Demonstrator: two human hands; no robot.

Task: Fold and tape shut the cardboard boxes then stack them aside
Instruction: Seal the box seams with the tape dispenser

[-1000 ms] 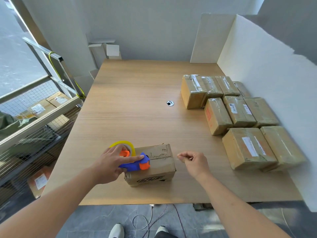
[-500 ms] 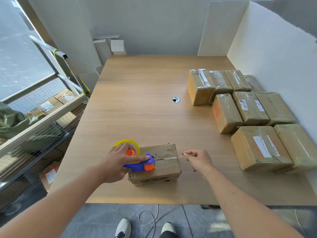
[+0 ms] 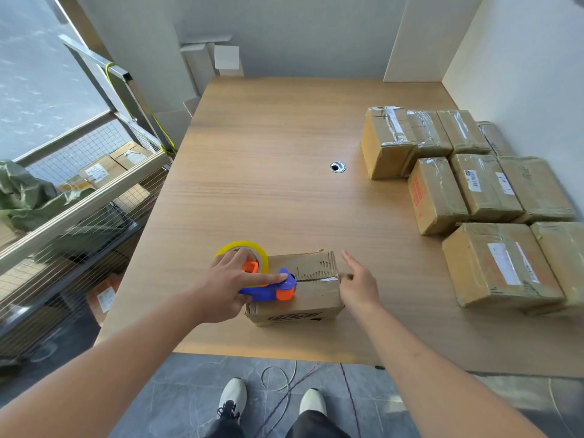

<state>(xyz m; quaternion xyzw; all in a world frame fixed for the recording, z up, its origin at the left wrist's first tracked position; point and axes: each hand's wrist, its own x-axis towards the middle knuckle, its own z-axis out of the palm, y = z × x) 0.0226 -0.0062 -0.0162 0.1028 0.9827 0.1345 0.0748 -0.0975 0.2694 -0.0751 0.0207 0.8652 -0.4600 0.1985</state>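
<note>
A small cardboard box (image 3: 311, 298) lies near the front edge of the wooden table (image 3: 268, 184), its top flaps folded shut. A blue and orange tape dispenser (image 3: 271, 287) with a yellow tape roll (image 3: 243, 248) sits on the box's left end. My left hand (image 3: 227, 286) grips the dispenser, index finger stretched along its top. A strip of clear tape runs from the dispenser along the top seam to the box's right edge. My right hand (image 3: 358, 284) presses against the right end of the box with straight fingers.
Several taped cardboard boxes (image 3: 493, 263) stand in rows along the table's right side by a white wall. A round cable hole (image 3: 337, 167) is mid-table. A wire cage cart (image 3: 79, 197) with parcels stands left of the table. Cables lie on the floor by my feet.
My right hand pulled the tape end rightward across the box top, then let go of the pinch and now presses flat on the box's right end. My left hand stayed on the dispenser.
</note>
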